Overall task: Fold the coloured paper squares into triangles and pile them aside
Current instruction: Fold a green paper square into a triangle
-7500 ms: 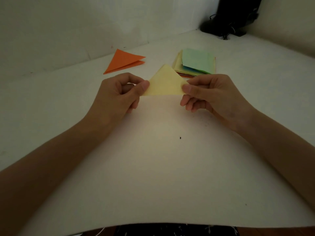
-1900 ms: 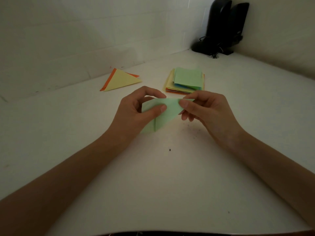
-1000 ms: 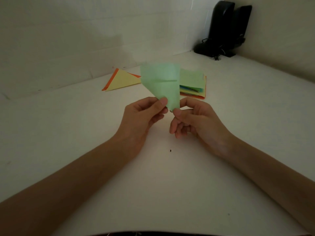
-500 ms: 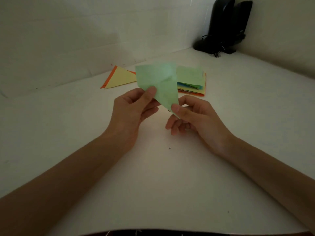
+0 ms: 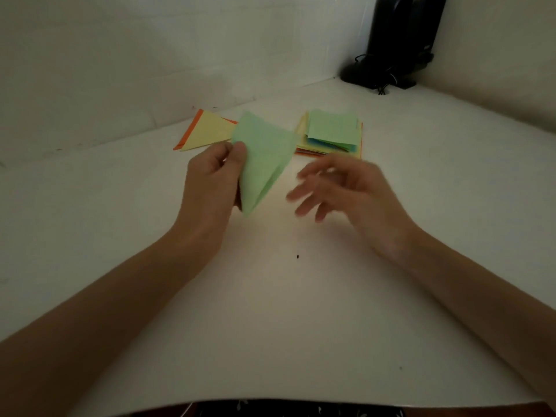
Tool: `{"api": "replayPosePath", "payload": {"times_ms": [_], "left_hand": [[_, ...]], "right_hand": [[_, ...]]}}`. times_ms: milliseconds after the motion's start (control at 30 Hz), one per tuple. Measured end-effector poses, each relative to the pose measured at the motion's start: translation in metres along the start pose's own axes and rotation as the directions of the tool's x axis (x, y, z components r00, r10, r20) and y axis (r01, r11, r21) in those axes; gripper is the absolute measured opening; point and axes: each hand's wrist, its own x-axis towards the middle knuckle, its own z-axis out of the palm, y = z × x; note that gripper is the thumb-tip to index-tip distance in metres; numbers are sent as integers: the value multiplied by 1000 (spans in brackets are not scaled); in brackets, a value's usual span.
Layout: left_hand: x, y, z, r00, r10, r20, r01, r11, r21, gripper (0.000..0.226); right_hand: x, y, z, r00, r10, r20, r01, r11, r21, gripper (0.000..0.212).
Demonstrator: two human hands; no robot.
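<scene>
Just right of the folded pile [image 5: 207,132], the left hand [image 5: 210,188], nearer it, pinches the green triangle [image 5: 264,158] by one edge, long point hanging downward. Farther right, the right hand [image 5: 355,194] is spread and empty.

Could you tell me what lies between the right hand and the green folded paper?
In the head view, only bare white tabletop shows between the open right hand and the green folded paper that the left hand pinches.
</scene>
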Motion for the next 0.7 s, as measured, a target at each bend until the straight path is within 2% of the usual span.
{"api": "replayPosePath", "payload": {"times_ms": [67, 133, 233, 267, 333, 400, 533, 600, 633, 700], "left_hand": [[0, -3, -3, 989, 116, 90, -132, 973, 191, 30], [-1, -2, -2, 968, 154, 198, -205, 940, 272, 29], [0, 2, -3, 944, 112, 311, -207, 934, 293, 27], [1, 2, -5, 939, 96, 332, -195, 939, 282, 25], [2, 2, -7, 933, 72, 353, -168, 954, 249, 22], [3, 2, -8, 929, 40, 369, -130, 966, 222, 19], [2, 4, -8, 890, -85, 449, 51, 995, 88, 22], [1, 2, -7, 894, -91, 439, 59, 995, 85, 13], [0, 1, -7, 902, -95, 421, 59, 993, 98, 12], [-1, -1, -6, 908, -107, 405, 66, 991, 115, 12]], "right_hand": [[4, -1, -8, 988, -62, -140, 70, 996, 54, 12], [6, 3, -15, 980, -128, -152, 128, 992, -9, 15], [4, 9, -22, 965, -256, 55, 261, 923, -282, 55], [5, 10, -23, 958, -263, 113, 286, 905, -315, 58], [5, 10, -20, 956, -254, 148, 287, 917, -278, 43], [4, 12, -16, 954, -273, 121, 297, 914, -276, 27], [3, 16, -15, 922, -383, 52, 368, 826, -426, 29], [4, 16, -15, 932, -360, 36, 348, 868, -354, 40], [3, 13, -15, 955, -297, -4, 288, 929, -232, 41], [4, 9, -14, 982, -162, -98, 162, 987, -7, 23]]}}
